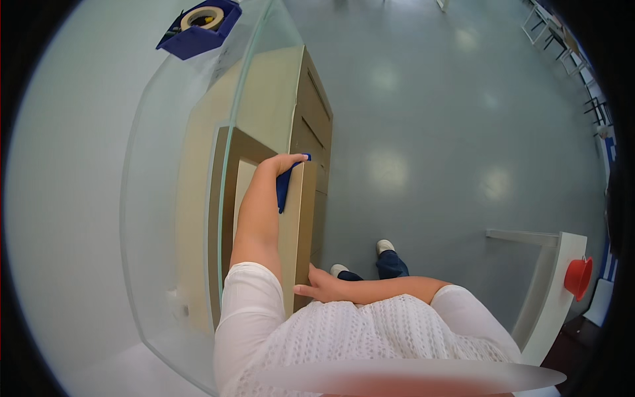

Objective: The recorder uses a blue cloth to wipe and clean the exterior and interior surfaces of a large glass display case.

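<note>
My left hand (290, 161) grips a dark blue cloth (282, 192) over the far end of a drawer front panel (306, 223). Part of the cloth hangs down on the panel's inner side, and a bit shows past my fingertips. The drawer stands pulled out of a beige cabinet (270, 74). Against the near end of the same panel rests my right hand (325, 287), thumb at the top edge and fingers on the outer face. No held object shows in it. My left forearm covers much of the drawer's inside.
A glass top (158, 198) with a thin edge extends over the cabinet, beside the drawer. On it sits a blue plastic bin (196, 43) holding a roll of masking tape (202, 18). At right, a red bowl-like container (578, 279) is at a white table (554, 293). Chairs line the far right.
</note>
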The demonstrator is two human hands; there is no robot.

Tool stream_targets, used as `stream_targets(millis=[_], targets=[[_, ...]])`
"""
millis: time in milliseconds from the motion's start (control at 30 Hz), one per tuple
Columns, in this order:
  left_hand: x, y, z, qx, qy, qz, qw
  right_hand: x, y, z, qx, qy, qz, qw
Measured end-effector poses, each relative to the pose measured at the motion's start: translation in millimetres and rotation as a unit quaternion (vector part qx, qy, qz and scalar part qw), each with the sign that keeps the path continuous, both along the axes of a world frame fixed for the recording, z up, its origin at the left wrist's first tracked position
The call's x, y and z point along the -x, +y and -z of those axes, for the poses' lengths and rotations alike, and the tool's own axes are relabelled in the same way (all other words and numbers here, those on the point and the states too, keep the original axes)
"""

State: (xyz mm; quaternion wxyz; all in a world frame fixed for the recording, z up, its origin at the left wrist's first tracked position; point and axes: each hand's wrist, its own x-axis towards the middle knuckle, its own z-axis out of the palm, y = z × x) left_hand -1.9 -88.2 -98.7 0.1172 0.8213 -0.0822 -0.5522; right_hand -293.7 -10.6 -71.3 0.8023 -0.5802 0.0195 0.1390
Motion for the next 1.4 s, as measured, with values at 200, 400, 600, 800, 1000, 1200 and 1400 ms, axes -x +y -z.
stream_targets(millis=[200,400,600,800,1000,1200,1400], targets=[[24,8,-31,0.159,0.014,-0.025,0.987,-2,4,10,-0.040,-0.013,0.007,0.999],[59,16,-56,0.354,-0.010,-0.016,0.935,-2,5,13,-0.009,-0.037,0.024,0.999],[107,18,-68,0.273,-0.402,0.207,0.849,-4,7,20,-0.063,0.084,-0.010,0.994],[143,44,-60,0.212,-0.532,0.278,0.771,-16,-2,32,-0.056,0.118,-0.078,0.988],[183,108,-49,0.193,-0.580,0.295,0.734,-20,-8,53,-0.156,0.092,-0.149,0.972],[228,175,-69,0.176,-0.555,0.211,0.785,-9,-5,51,-0.087,0.067,-0.168,0.980],[279,253,-82,0.123,-0.562,0.123,0.809,-2,13,15,-0.187,0.117,-0.088,0.971]])
